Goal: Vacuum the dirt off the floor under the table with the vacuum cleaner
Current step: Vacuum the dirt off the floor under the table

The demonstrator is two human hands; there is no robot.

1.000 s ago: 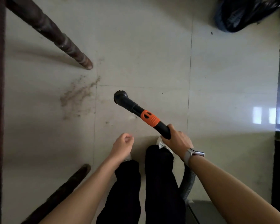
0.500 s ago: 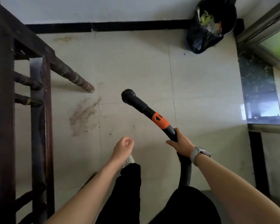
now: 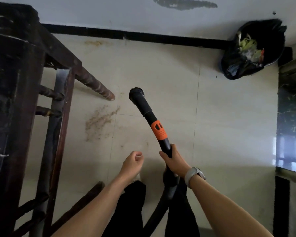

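Near the middle of the floor (image 3: 169,79), the vacuum wand (image 3: 148,115) slants up and away with its black brush head (image 3: 136,94) just right of the table leg (image 3: 99,88). Brown dirt (image 3: 99,121) lies on the tile left of the wand, beside that leg. Right hand (image 3: 175,162) has its fingers (image 3: 162,154) clamped on the wand below the orange collar (image 3: 158,130). Left hand (image 3: 132,161) is curled loosely, holding nothing. A black rubbish bag (image 3: 253,48) sits in the far corner.

Glossy tiled floor (image 3: 161,69), dark wooden table (image 3: 15,82).
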